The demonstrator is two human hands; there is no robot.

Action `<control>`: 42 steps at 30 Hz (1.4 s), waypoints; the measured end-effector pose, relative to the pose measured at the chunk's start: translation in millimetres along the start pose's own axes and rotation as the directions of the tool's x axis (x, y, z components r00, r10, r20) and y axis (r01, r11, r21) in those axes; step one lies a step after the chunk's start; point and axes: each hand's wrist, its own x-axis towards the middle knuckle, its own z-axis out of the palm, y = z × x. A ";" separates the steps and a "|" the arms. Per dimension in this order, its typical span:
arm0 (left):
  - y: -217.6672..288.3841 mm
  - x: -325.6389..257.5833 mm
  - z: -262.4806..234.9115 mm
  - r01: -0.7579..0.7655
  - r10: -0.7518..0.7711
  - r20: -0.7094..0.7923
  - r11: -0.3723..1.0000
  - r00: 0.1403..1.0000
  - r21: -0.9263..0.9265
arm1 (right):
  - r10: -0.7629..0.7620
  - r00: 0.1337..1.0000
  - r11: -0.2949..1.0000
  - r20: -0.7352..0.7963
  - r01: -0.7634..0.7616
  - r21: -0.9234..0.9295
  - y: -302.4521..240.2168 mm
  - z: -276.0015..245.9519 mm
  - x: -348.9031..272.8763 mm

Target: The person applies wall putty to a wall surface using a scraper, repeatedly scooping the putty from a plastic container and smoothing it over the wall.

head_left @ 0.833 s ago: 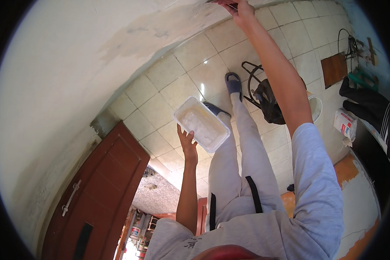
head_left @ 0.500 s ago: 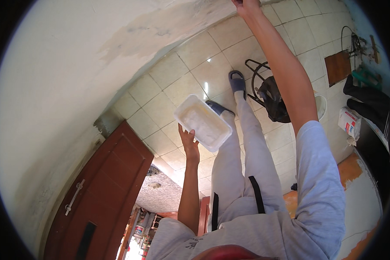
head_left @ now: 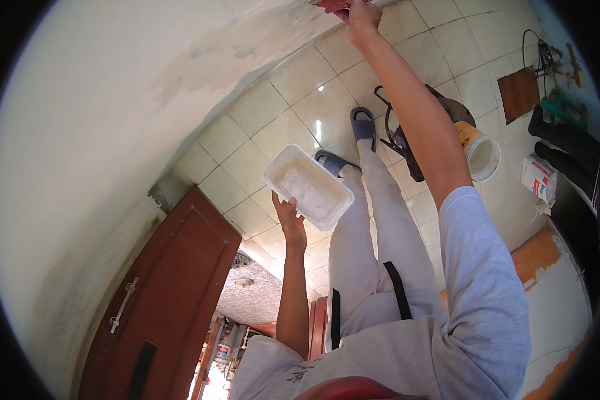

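Bright, even daylight fills the scene. A small glare spot shines on the glossy pale floor tiles (head_left: 318,127). Shadows are soft and faint. Fisheye distortion bends the tile lines toward a black rim. Focus is mostly sharp, softer at the edges.

A glossy cream tiled floor (head_left: 273,120) meets a pale plastered wall (head_left: 100,120) with patchy, peeling paint. Taking that floor as the mark: at its lower left corner stands a reddish-brown wooden door (head_left: 160,293) with a metal handle (head_left: 123,305). Out on the tiles sit 2 dark blue slippers (head_left: 363,123), and just right of them a black wire-framed stand (head_left: 400,137). Further right are a white plastic bucket (head_left: 481,155) and a smaller white tub (head_left: 539,179). A brown square board (head_left: 519,95) lies near the far edge.
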 end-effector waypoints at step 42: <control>150.0 -166.9 100.1 -0.299 0.301 -0.014 0.951 0.954 0.084 | 0.027 0.986 0.997 0.163 -0.015 -0.078 -236.6 97.0 -226.4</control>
